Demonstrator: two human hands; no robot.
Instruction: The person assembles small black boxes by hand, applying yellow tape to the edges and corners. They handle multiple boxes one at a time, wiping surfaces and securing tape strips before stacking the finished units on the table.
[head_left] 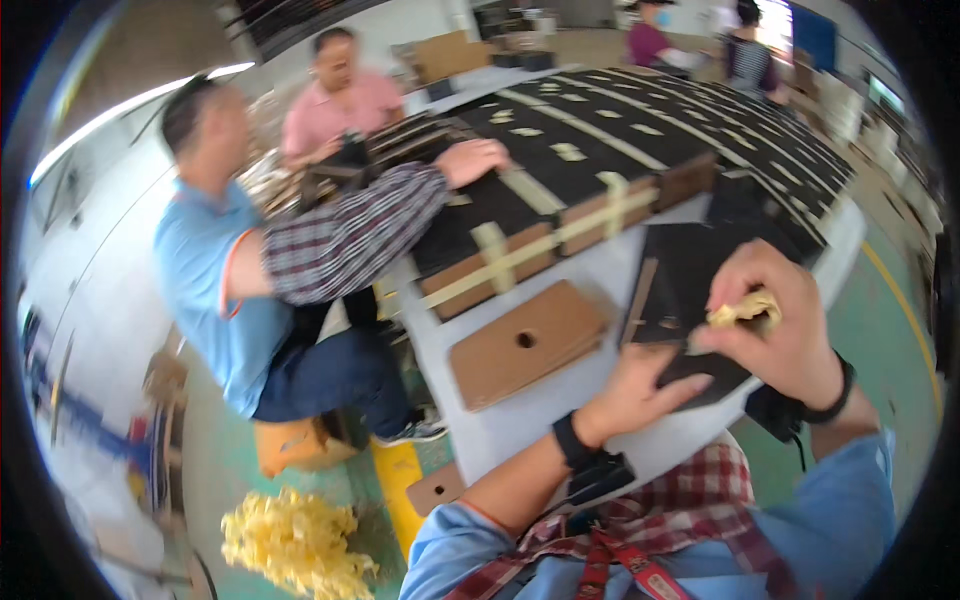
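My right hand (785,325) is closed on a crumpled wad of yellow tape (745,310), held just above a flat black board (690,290) on the white table (560,400). My left hand (640,385) presses flat on the near edge of that black board, fingers spread. A brown cardboard panel with a round hole (525,340) lies to the left of the board.
Bundles of black boards strapped with yellow tape (560,215) fill the far table. A seated co-worker in a blue shirt rests a hand (470,160) on them. Another person sits behind, two stand far back. A heap of yellow tape scraps (295,540) lies on the green floor.
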